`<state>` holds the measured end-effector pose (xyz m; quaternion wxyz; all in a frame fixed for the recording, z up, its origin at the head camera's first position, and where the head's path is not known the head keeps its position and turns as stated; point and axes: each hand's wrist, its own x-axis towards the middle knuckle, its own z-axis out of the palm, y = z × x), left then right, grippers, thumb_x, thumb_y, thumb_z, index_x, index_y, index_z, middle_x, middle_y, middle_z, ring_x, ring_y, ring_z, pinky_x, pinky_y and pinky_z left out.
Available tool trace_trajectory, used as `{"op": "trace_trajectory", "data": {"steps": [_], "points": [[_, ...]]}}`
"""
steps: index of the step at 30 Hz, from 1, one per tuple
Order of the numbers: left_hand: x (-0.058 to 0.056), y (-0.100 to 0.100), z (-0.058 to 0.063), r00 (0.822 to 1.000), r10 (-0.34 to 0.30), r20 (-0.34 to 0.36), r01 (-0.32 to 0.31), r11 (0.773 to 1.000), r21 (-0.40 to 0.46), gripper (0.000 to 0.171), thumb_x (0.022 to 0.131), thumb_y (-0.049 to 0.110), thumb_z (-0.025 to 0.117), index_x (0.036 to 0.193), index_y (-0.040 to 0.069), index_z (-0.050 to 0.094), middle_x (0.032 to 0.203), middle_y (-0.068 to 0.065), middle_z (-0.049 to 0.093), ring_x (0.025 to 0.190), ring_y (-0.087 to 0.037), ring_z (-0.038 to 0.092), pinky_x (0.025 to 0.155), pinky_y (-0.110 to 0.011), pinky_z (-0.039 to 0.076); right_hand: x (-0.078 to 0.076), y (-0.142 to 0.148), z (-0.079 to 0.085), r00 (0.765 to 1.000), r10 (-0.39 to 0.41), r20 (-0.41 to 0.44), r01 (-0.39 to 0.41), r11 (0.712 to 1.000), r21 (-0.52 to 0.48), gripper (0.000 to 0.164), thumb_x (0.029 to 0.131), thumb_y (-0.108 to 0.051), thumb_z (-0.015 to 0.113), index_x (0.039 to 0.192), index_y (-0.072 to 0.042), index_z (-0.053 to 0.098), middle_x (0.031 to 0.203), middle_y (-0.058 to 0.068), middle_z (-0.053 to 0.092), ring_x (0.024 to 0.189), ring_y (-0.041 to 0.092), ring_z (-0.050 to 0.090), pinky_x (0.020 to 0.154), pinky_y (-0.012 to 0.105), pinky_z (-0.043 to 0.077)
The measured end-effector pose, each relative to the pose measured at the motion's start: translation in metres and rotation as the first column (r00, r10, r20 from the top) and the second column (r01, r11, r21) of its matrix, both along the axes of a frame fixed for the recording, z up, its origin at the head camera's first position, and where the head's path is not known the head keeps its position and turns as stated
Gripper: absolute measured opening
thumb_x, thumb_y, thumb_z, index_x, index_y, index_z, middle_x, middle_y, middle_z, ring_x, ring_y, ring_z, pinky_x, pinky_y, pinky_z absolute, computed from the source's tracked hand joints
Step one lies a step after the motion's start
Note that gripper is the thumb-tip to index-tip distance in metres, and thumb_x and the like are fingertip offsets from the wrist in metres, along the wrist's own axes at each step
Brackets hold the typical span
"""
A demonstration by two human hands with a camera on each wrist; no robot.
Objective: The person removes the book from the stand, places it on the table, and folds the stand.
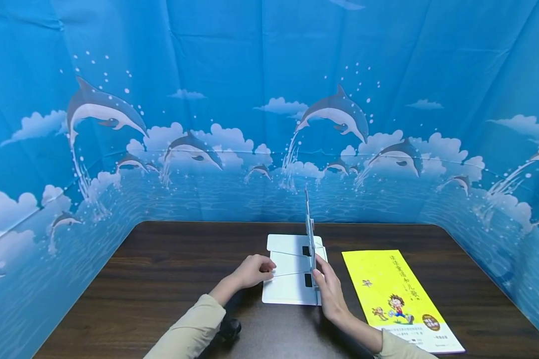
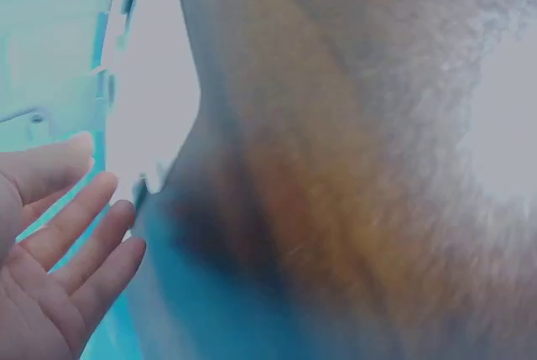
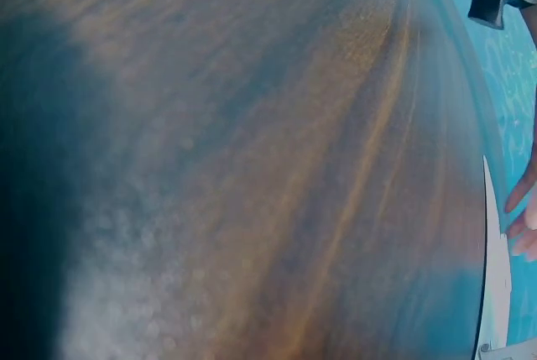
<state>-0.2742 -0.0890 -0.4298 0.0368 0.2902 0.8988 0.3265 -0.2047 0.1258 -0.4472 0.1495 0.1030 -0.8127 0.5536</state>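
A white folding stand (image 1: 287,290) lies on the dark table, its flat base showing black pads and thin metal wires. From the base's right part a thin panel (image 1: 310,224) stands up, seen nearly edge-on in the head view. My right hand (image 1: 331,289) holds the panel low down, thumb at its near edge and fingers along its right side. At the base's left edge is my left hand (image 1: 251,271), fingertips right at the rim. Its fingers (image 2: 96,247) are loosely extended beside the stand in the left wrist view. The right wrist view does not show the right hand.
A yellow picture-covered book (image 1: 386,286) lies right of the stand, close to the right forearm. A small black object (image 1: 229,330) sits by the left sleeve. Behind the table hangs a blue dolphin-print curtain (image 1: 233,99), also enclosing both sides.
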Motion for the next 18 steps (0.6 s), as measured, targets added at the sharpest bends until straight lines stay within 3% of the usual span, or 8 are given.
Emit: {"op": "trace_trajectory", "data": {"steps": [3, 4, 7, 9, 13, 15, 18], "points": [[0.002, -0.003, 0.013, 1.000, -0.017, -0.018, 0.017, 1.000, 0.024, 0.020, 0.084, 0.007, 0.062, 0.101, -0.004, 0.065, 0.090, -0.012, 0.065, 0.078, -0.016, 0.058, 0.073, -0.033, 0.051, -0.001, -0.001, 0.001, 1.000, -0.005, 0.007, 0.005, 1.000, 0.009, 0.047, 0.094, -0.030, 0.036, 0.134, -0.006, 0.040, 0.137, 0.018, 0.039, 0.123, 0.036, 0.037, 0.095, 0.057, 0.035], [-0.001, -0.006, 0.013, 0.998, -0.043, -0.053, 0.045, 0.998, 0.052, 0.022, 0.085, 0.011, 0.061, 0.102, -0.002, 0.065, 0.092, -0.011, 0.065, 0.078, -0.015, 0.058, 0.072, -0.032, 0.050, 0.000, -0.001, 0.001, 1.000, -0.008, 0.008, 0.008, 1.000, 0.011, 0.047, 0.094, -0.030, 0.037, 0.134, -0.007, 0.040, 0.137, 0.017, 0.039, 0.123, 0.036, 0.038, 0.094, 0.057, 0.035], [0.003, -0.005, 0.030, 0.995, -0.050, -0.084, 0.059, 0.992, 0.114, 0.024, 0.086, 0.013, 0.061, 0.106, -0.001, 0.063, 0.099, -0.012, 0.065, 0.084, -0.017, 0.060, 0.076, -0.031, 0.051, 0.000, -0.001, 0.001, 1.000, -0.010, 0.014, 0.010, 1.000, 0.008, 0.046, 0.093, -0.030, 0.039, 0.134, -0.009, 0.041, 0.136, 0.016, 0.041, 0.121, 0.035, 0.041, 0.092, 0.053, 0.040], [0.007, -0.003, 0.042, 0.997, -0.039, -0.073, 0.051, 0.984, 0.169, 0.028, 0.086, 0.014, 0.062, 0.110, 0.001, 0.062, 0.104, -0.011, 0.064, 0.089, -0.020, 0.061, 0.077, -0.031, 0.051, 0.000, -0.002, 0.001, 1.000, -0.005, 0.013, 0.005, 1.000, 0.000, 0.045, 0.093, -0.029, 0.041, 0.133, -0.009, 0.042, 0.133, 0.016, 0.044, 0.118, 0.035, 0.044, 0.088, 0.050, 0.044], [0.022, 0.005, 0.070, 1.000, -0.004, 0.023, -0.004, 0.951, 0.309, 0.051, 0.081, 0.022, 0.068, 0.127, 0.007, 0.050, 0.116, -0.010, 0.058, 0.098, -0.025, 0.060, 0.080, -0.034, 0.051, -0.001, -0.005, 0.000, 1.000, 0.002, 0.014, -0.002, 1.000, 0.001, 0.043, 0.092, -0.026, 0.045, 0.133, -0.010, 0.044, 0.129, 0.016, 0.046, 0.113, 0.033, 0.046, 0.082, 0.042, 0.049], [0.027, 0.009, 0.079, 0.998, -0.010, 0.056, -0.011, 0.929, 0.370, 0.063, 0.079, 0.028, 0.070, 0.134, 0.012, 0.043, 0.121, -0.008, 0.055, 0.103, -0.026, 0.058, 0.082, -0.034, 0.050, -0.001, -0.007, 0.000, 1.000, 0.003, 0.018, -0.003, 1.000, 0.004, 0.044, 0.092, -0.026, 0.046, 0.133, -0.010, 0.044, 0.128, 0.015, 0.046, 0.111, 0.032, 0.046, 0.079, 0.038, 0.049], [0.033, 0.014, 0.089, 0.997, -0.029, 0.075, -0.004, 0.915, 0.403, 0.073, 0.076, 0.032, 0.072, 0.138, 0.015, 0.036, 0.126, -0.009, 0.052, 0.107, -0.025, 0.055, 0.085, -0.036, 0.049, -0.001, -0.010, 0.000, 1.000, -0.005, 0.023, 0.004, 1.000, 0.012, 0.045, 0.092, -0.028, 0.048, 0.132, -0.009, 0.044, 0.128, 0.015, 0.046, 0.109, 0.031, 0.047, 0.078, 0.038, 0.049]]}}
